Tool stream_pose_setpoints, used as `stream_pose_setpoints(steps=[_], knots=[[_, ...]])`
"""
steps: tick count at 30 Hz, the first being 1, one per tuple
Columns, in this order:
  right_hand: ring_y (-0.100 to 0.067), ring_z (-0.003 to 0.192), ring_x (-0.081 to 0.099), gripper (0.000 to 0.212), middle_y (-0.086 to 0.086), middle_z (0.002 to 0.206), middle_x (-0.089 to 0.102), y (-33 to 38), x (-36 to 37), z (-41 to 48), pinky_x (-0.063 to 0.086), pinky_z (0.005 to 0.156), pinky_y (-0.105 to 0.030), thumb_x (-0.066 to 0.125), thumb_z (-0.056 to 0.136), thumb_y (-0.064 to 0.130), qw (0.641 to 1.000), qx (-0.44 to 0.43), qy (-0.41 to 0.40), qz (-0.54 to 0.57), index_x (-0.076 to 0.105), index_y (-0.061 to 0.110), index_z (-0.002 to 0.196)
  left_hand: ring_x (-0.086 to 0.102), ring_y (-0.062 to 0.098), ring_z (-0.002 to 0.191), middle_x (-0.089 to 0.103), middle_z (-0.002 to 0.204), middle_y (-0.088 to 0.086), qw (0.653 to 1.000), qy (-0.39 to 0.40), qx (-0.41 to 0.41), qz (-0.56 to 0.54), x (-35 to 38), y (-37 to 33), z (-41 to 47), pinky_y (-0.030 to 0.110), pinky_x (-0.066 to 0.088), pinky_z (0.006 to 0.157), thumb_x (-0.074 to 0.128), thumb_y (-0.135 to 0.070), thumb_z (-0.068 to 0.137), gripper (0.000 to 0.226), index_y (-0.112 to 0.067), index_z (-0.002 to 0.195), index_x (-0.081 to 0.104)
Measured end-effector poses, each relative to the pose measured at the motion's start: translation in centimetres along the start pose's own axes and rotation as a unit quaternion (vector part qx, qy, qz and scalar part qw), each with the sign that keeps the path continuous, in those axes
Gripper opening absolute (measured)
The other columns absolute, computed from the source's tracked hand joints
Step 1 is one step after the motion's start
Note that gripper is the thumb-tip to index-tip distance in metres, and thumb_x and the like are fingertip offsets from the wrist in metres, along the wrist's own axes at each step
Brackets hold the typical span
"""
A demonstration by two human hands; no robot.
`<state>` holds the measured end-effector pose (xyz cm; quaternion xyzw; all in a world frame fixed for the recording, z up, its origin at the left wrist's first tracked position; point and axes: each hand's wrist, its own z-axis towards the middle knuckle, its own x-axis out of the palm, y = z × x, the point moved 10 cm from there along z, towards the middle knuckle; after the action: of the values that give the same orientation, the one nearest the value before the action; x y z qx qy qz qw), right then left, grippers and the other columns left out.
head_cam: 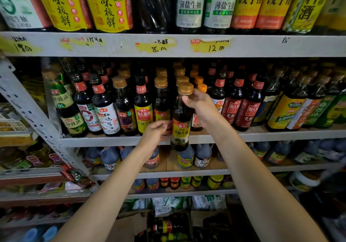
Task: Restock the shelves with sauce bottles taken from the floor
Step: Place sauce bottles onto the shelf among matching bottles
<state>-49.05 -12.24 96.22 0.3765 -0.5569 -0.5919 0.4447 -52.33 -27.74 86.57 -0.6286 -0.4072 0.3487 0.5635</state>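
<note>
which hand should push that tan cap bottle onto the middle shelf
Right. The right hand grips the dark tan-capped sauce bottle round its neck, just in front of the grey metal shelf. The left hand only sits beside the label, and whether it holds anything is unclear.

grey metal shelving with a perforated upright (28, 114). the top shelf (262, 45) has torn yellow price labels (157, 46) with handwritten numbers on its front edge, and large bottles (110, 7) with yellow, white and orange labels stand on it. the middle shelf (262, 135) holds upright dark sauce bottles (142, 108) in rows running front to back, capped gold, black or orange. the lower shelf (187, 173) carries handled jugs (203, 155). beneath it stand small jars (215, 181). at the very bottom, dark bottles (168, 226) lie on their sides.
</note>
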Motion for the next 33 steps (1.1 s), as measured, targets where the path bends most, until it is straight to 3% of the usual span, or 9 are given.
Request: stream_pose_setpoints(steps=[3, 6, 10, 14, 18, 21, 23, 30, 33], knots=[[-0.014, 0.103, 0.068, 0.023, -0.002, 0.106, 0.074, -0.6, -0.5, 0.3, 0.051, 0.081, -0.022, 0.059, 0.097, 0.006, 0.999, 0.03, -0.023, 0.032, 0.068, 0.007, 0.118, 0.063, 0.018, 0.107, 0.069, 0.11, -0.002, 0.999, 0.01, -0.011, 0.029, -0.4, 0.8, -0.3, 0.036, 0.051, 0.092, 0.051, -0.009, 0.1, 0.027, -0.029, 0.097, 0.068], [-0.013, 0.09, 0.073, 0.018, 0.0, 0.093, 0.077, -1.1, -0.7, 0.3, 0.052, 0.077, -0.027, 0.06, 0.096, 0.009, 0.996, 0.051, -0.038, 0.055, 0.07, 0.007, 0.111, 0.064, 0.01, 0.103, 0.072, 0.111, -0.005, 0.998, 0.043, -0.019, 0.046, 0.0, 1.9, -1.0, 0.027, 0.048, 0.087, 0.054, -0.011, 0.099, 0.024, -0.03, 0.096, 0.069], [-0.018, 0.095, 0.073, 0.016, -0.005, 0.098, 0.077, -1.2, -1.0, 0.2, 0.056, 0.082, -0.033, 0.062, 0.096, 0.011, 0.996, 0.058, -0.039, 0.056, 0.072, 0.008, 0.108, 0.061, 0.013, 0.116, 0.069, 0.121, -0.004, 0.994, 0.099, -0.029, 0.036, 1.4, 3.7, -1.8, 0.031, 0.044, 0.102, 0.056, -0.023, 0.097, 0.027, -0.019, 0.122, 0.065], [-0.024, 0.104, 0.07, 0.019, -0.01, 0.106, 0.075, -1.3, -1.5, -0.2, 0.053, 0.088, -0.036, 0.061, 0.096, 0.009, 0.996, 0.057, -0.053, 0.046, 0.071, 0.006, 0.112, 0.06, -0.016, 0.097, 0.068, 0.101, -0.034, 0.985, 0.155, -0.022, 0.071, 3.1, 3.9, -2.4, 0.003, 0.044, 0.078, 0.061, -0.035, 0.093, 0.012, -0.04, 0.104, 0.062], [-0.027, 0.107, 0.069, 0.022, -0.013, 0.111, 0.074, -1.4, -1.8, -0.5, 0.052, 0.09, -0.037, 0.06, 0.096, 0.009, 0.996, 0.058, -0.059, 0.036, 0.069, 0.003, 0.116, 0.058, -0.007, 0.108, 0.065, 0.114, -0.023, 0.98, 0.162, -0.004, 0.119, 3.9, 3.3, -2.0, 0.016, 0.044, 0.091, 0.066, -0.044, 0.086, 0.026, -0.039, 0.109, 0.058], [-0.021, 0.106, 0.068, 0.022, -0.009, 0.109, 0.074, -1.1, -1.6, -0.8, 0.05, 0.088, -0.033, 0.061, 0.096, 0.01, 0.997, 0.049, -0.062, 0.021, 0.068, 0.005, 0.116, 0.058, -0.011, 0.103, 0.063, 0.112, -0.025, 0.973, 0.166, 0.015, 0.157, 4.3, 2.6, -2.0, 0.014, 0.043, 0.085, 0.071, -0.048, 0.081, 0.046, -0.037, 0.121, 0.05], [-0.016, 0.101, 0.069, 0.023, -0.006, 0.106, 0.075, -0.9, -0.8, -0.9, 0.049, 0.082, -0.028, 0.06, 0.097, 0.01, 0.998, 0.041, -0.052, 0.009, 0.067, 0.005, 0.118, 0.061, -0.002, 0.106, 0.066, 0.114, -0.019, 0.971, 0.149, 0.034, 0.186, 4.1, 2.4, -1.7, 0.02, 0.047, 0.088, 0.075, -0.046, 0.08, 0.054, -0.031, 0.126, 0.049], [-0.016, 0.118, 0.061, 0.024, -0.004, 0.121, 0.069, 1.6, 3.6, -1.2, 0.045, 0.103, -0.031, 0.055, 0.099, 0.007, 0.994, -0.043, 0.028, -0.092, 0.063, 0.012, 0.121, 0.061, 0.019, 0.11, 0.068, 0.12, 0.001, 0.943, 0.009, 0.154, 0.296, 0.7, 0.0, -1.2, 0.039, 0.049, 0.092, 0.074, -0.03, 0.086, 0.046, -0.016, 0.125, 0.053], [-0.021, 0.116, 0.061, 0.026, -0.007, 0.12, 0.068, 2.4, 4.8, -0.7, 0.046, 0.105, -0.044, 0.062, 0.096, 0.014, 0.978, -0.063, 0.036, -0.197, 0.063, 0.01, 0.122, 0.063, 0.026, 0.105, 0.068, 0.115, 0.007, 0.921, -0.058, 0.178, 0.343, -0.7, -0.6, -0.9, 0.039, 0.052, 0.083, 0.074, -0.034, 0.084, 0.049, -0.012, 0.123, 0.053]])
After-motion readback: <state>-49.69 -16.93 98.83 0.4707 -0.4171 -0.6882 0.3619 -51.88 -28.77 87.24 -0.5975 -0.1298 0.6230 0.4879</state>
